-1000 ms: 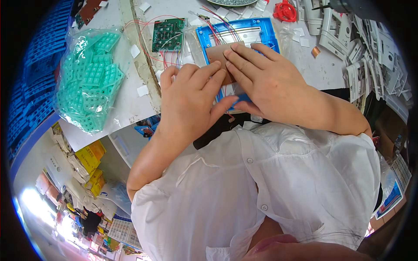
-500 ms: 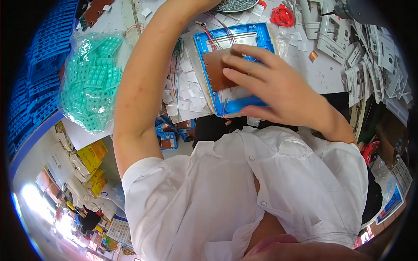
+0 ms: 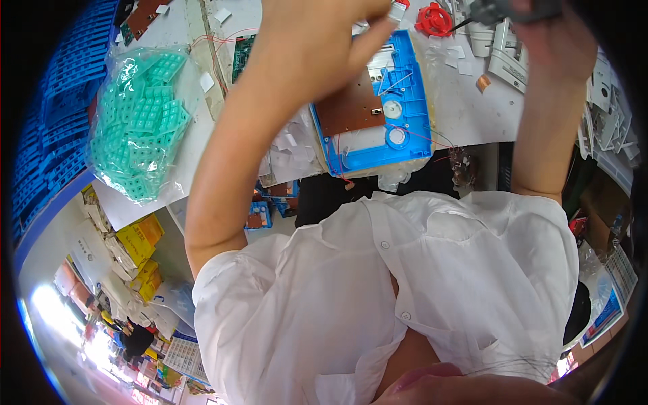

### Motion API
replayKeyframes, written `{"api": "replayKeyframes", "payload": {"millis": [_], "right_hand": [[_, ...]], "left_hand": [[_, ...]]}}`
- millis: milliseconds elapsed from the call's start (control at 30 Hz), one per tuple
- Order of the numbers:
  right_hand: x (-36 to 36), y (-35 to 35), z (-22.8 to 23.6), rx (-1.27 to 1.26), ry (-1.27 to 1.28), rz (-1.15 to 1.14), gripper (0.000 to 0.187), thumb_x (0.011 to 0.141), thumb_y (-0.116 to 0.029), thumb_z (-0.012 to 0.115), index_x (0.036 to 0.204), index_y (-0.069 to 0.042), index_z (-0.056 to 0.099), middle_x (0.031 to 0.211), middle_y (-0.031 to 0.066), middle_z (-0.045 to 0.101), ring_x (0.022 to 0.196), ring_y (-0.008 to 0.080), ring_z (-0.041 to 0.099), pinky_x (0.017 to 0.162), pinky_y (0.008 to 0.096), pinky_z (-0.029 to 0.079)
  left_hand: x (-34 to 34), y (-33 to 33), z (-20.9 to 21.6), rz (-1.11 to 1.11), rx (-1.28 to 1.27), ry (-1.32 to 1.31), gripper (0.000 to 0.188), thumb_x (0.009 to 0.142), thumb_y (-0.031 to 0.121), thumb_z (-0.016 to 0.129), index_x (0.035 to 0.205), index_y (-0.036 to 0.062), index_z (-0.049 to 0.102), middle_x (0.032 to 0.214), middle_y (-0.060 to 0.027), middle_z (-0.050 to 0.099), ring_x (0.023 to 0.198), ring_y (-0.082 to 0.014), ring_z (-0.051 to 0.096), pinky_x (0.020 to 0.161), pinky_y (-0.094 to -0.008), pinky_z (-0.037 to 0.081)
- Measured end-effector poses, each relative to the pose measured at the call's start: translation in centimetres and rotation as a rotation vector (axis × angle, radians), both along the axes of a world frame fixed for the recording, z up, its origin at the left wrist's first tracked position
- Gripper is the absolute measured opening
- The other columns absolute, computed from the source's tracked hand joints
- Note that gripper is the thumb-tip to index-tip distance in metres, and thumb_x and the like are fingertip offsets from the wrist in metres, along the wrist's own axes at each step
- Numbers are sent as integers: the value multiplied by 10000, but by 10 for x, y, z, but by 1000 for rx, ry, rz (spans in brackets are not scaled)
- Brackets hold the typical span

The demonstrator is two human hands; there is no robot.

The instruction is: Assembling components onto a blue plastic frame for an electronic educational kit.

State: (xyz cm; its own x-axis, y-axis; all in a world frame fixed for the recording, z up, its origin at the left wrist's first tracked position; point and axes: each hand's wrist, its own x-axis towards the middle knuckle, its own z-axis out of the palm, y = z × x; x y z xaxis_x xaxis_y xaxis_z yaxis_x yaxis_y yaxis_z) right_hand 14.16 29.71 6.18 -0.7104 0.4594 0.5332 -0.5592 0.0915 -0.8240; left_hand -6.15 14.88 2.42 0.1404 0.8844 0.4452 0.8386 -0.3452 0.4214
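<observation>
In front of me lies a blue plastic housing with a brown circuit board in it, thin wires and two round white parts. My left hand reaches over its upper left part. The thumb and a finger come together near the top edge; whatever they pinch is too small to name. At the upper right, my right hand is closed around a dark grey electric screwdriver. The tool's thin bit points left, toward a red round plastic part.
A clear bag of green keypads lies on the left of the table. Blue plastic parts are stacked at the far left. White plastic parts pile up at the right. A green circuit board with red wires sits behind my left forearm.
My right hand has left the brown board, moved up and right, and taken hold of the electric screwdriver. My left hand has come back from the metal dish to above the housing.
</observation>
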Motion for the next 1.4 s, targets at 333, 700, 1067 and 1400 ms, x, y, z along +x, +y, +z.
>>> {"api": "replayKeyframes", "payload": {"millis": [333,700,1067,1400], "right_hand": [[-16,-60,3,-147,91,244,346,1066,-286,534,1292,-26,510,680,18,528,607,139,533,718,332,538],[-19,-75,0,-169,102,255,306,1045,-279,607,1242,-62,518,656,14,521,587,164,529,727,348,508],[-35,-72,-18,-166,149,120,336,984,-247,687,1174,-23,525,598,33,495,510,144,483,603,338,480],[-38,-106,-54,-285,36,4,360,917,-160,764,1097,-12,489,712,41,561,637,137,569,698,336,510]], "left_hand": [[13,-62,-24,-54,-109,-393,44,858,127,761,899,143,764,760,28,695,792,-166,626,907,-391,330],[11,-50,-27,-50,47,-226,68,818,150,793,830,131,729,713,22,659,701,-189,587,903,-415,349],[-43,86,-68,219,-200,415,190,833,276,723,785,99,774,876,-148,739,960,-340,666,884,-556,435],[-46,93,-74,268,-34,310,286,927,323,628,812,93,752,846,-150,736,881,-345,691,920,-577,409]]}}
